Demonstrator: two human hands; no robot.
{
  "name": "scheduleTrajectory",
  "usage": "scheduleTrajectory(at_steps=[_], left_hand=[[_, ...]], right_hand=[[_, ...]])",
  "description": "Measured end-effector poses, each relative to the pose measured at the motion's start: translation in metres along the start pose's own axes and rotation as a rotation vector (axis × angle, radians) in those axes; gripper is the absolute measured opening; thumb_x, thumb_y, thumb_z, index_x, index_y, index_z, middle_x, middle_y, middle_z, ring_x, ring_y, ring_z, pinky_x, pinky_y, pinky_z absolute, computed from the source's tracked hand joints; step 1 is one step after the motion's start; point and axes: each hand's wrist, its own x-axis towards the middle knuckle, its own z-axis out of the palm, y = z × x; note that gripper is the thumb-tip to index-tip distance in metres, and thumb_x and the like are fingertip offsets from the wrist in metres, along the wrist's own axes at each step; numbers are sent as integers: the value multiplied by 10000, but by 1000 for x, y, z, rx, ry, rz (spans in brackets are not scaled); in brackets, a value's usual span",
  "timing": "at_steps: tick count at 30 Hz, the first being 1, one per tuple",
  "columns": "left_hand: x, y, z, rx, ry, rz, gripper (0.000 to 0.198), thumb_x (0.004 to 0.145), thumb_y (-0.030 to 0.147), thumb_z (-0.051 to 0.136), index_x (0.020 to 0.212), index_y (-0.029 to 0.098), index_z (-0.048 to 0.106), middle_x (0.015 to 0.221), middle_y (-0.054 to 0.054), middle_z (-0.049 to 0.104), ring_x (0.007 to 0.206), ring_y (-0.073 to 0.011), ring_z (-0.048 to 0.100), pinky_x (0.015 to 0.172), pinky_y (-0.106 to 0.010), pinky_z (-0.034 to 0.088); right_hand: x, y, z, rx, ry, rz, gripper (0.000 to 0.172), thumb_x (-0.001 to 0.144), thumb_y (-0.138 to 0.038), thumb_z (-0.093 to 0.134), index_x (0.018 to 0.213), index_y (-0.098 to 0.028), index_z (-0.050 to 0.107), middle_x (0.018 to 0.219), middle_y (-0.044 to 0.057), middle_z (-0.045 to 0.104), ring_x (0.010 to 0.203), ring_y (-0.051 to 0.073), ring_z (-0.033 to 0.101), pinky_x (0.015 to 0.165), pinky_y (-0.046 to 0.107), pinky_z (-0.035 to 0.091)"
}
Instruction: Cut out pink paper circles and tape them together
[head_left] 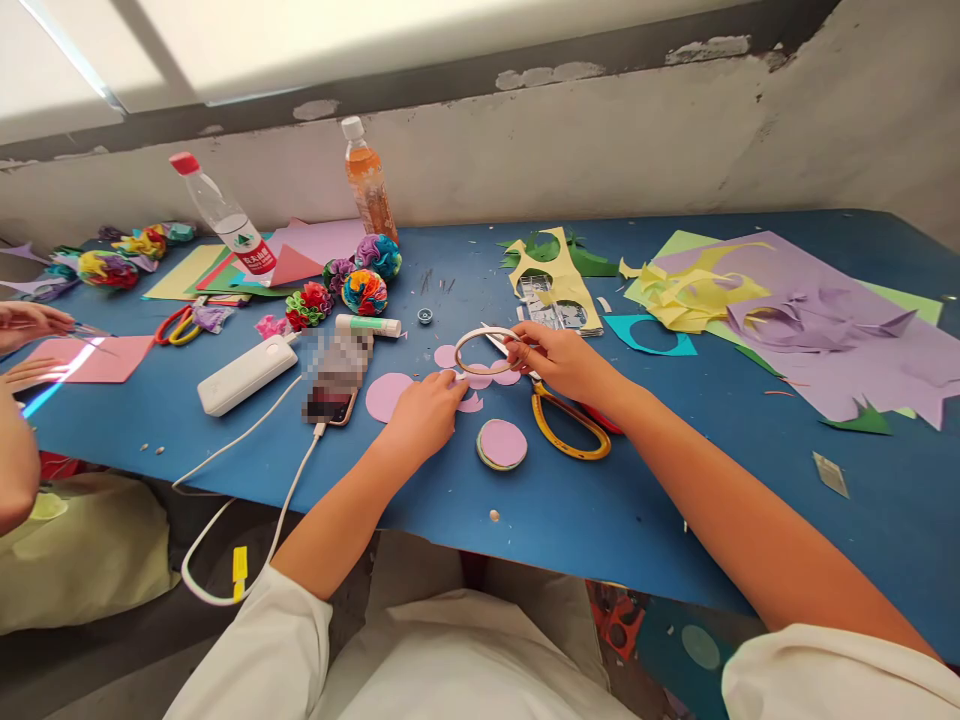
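Observation:
My right hand (551,358) is closed on a thin, pale ring that looks like a nearly used-up tape roll (469,339), tilted above the table. Close to its left edge, the fingertips of my left hand (425,412) are pinched together; a small whitish bit shows there, too small to make out. Under and around the ring lie small purple paper circles (445,356). A larger purple circle (386,396) is partly behind my left hand. In front sits a round stack of paper discs (502,444), purple on top. Yellow-handled scissors (571,441) lie beneath my right wrist.
To the left are a phone (341,372), a white power bank (247,375) with a cable, and a glue stick (367,326). Paper flowers (365,292) and two bottles stand behind. Cut paper scraps (810,340) cover the right. A co-worker's hands (30,325) work at far left.

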Motion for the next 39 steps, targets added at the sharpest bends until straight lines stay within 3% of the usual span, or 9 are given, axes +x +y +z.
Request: scheduleTrajectory(at_steps=[8, 17, 39], left_hand=[[-1, 3, -1, -11, -13, 3, 433, 873, 90, 369, 1280, 145, 508, 1269, -133, 553, 1107, -258, 568, 862, -360, 506], [-1, 7, 3, 63, -7, -18, 528, 869, 80, 392, 1383, 202, 408, 1319, -131, 519, 1123, -242, 551, 854, -335, 507], [-2, 7, 0, 34, -24, -2, 495, 882, 99, 363, 1365, 174, 441, 1312, -144, 516, 1129, -265, 537, 862, -370, 514]], right_hand=[[-1, 0, 0, -9, 5, 3, 206, 886, -403, 453, 857, -221, 544, 730, 48, 703, 676, 211, 674, 671, 322, 510], [-1, 0, -1, -4, 8, 0, 234, 887, -431, 457, 866, -223, 561, 731, 47, 707, 675, 210, 669, 672, 320, 511], [-1, 1, -2, -80, -3, -21, 218, 900, -383, 430, 883, -209, 560, 731, 50, 713, 661, 200, 666, 656, 304, 484]])
